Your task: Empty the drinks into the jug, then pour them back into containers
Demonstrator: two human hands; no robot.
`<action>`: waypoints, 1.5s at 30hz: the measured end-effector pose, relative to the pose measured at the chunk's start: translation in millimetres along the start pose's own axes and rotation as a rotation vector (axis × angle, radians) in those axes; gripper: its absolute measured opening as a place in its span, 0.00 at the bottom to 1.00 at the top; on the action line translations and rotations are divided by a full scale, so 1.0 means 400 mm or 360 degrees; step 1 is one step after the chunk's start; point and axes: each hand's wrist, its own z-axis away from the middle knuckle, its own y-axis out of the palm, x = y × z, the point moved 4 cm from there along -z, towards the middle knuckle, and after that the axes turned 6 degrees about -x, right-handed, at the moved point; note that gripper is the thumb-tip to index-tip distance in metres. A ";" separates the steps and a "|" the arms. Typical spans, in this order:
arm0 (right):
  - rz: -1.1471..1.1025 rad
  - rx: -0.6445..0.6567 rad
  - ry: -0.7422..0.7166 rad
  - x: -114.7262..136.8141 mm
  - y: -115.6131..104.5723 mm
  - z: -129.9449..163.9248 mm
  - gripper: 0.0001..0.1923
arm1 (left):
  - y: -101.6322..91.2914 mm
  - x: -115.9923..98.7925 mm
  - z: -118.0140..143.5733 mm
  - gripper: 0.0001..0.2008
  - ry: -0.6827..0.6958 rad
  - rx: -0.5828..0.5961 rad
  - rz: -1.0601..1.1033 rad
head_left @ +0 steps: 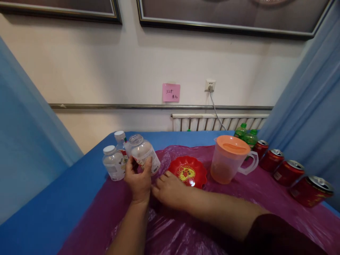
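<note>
- Count: three clear bottles, four red cans (288, 172), two green bottles (245, 134).
- Left hand (138, 180) fingers clamped round tilted, uncapped bottle (144, 153).
- Right hand (170, 189) fingers loosely apart, flat on desk (53, 209).

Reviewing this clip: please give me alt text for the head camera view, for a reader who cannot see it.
The left hand holds a tilted clear bottle with no cap, while the right hand rests flat on purple plastic sheeting. Nearby are two capped bottles, a red dish, an orange-lidded pitcher and red cans.
</note>
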 end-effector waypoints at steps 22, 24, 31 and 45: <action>-0.2201 -0.2155 0.1198 -0.213 -0.127 0.363 0.12 | 0.073 -0.113 0.230 0.31 0.0092 0.1772 -0.0005; -0.2257 -0.2125 0.1141 -0.203 -0.135 0.369 0.12 | 0.073 -0.115 0.249 0.33 0.0064 0.1859 -0.0009; -0.2311 -0.1877 0.1005 -0.177 -0.139 0.375 0.11 | 0.084 -0.117 0.279 0.32 0.0023 0.2035 0.0064; -0.2236 -0.1841 0.1088 -0.175 -0.104 0.384 0.12 | 0.080 -0.097 0.284 0.34 0.0008 0.2012 -0.0043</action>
